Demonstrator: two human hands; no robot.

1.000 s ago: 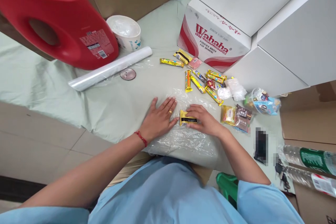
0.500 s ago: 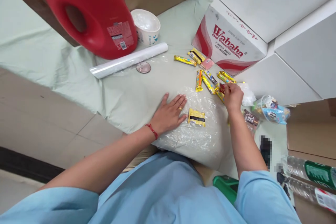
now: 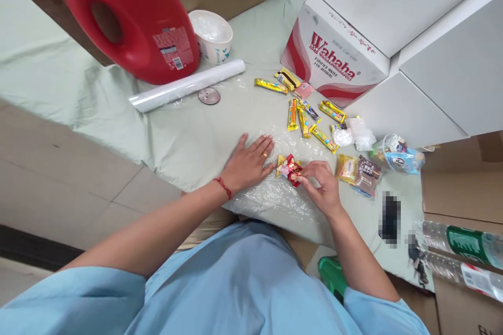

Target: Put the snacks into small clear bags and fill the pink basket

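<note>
My left hand [image 3: 250, 161] lies flat, fingers spread, at the left side of a sheet of clear plastic film [image 3: 271, 207] on the cloth-covered table. Between the thumb and fingers of my right hand [image 3: 322, 186] is a small red snack packet [image 3: 290, 169]. It is over a yellow packet [image 3: 280, 160] on the film, mostly hiding it; whether the two touch I cannot tell. Several yellow snack packets [image 3: 324, 138] lie scattered beyond my right hand. Close to its right are a yellow wrapped cake [image 3: 347, 168] and a brown cocoa packet [image 3: 368, 172].
A white film roll [image 3: 188, 85] and a round pinkish disc [image 3: 209, 96] lie at the back left, near a red jug [image 3: 157, 26] and a paper bowl [image 3: 212, 36]. The Wahaha carton [image 3: 334, 57] stands behind the snacks. Plastic bottles [image 3: 463, 243] lie at the right.
My right hand has come back from the snack pile toward me and left, bringing the red packet over the yellow one on the film. My left hand stays flat.
</note>
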